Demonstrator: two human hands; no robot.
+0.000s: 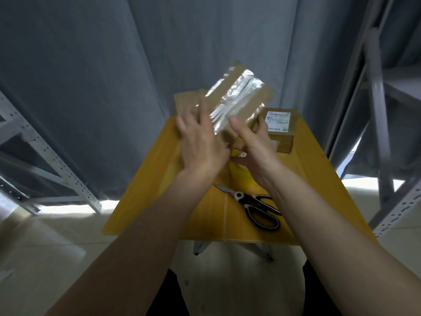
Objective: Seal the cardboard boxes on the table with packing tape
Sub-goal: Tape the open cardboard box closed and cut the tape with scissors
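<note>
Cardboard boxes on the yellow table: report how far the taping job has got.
Done: the small brown cardboard box with a white shipping label sits closed on the yellow table. In hand: both hands, left and right, hold up a brown cardboard box with shiny clear tape strips. Left: a flat brown box behind shows no tape from here. Black-handled scissors lie idle.

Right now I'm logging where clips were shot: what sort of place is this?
Probably a warehouse or packing area: perforated metal shelving, a labelled cardboard box and scissors on a table.
</note>
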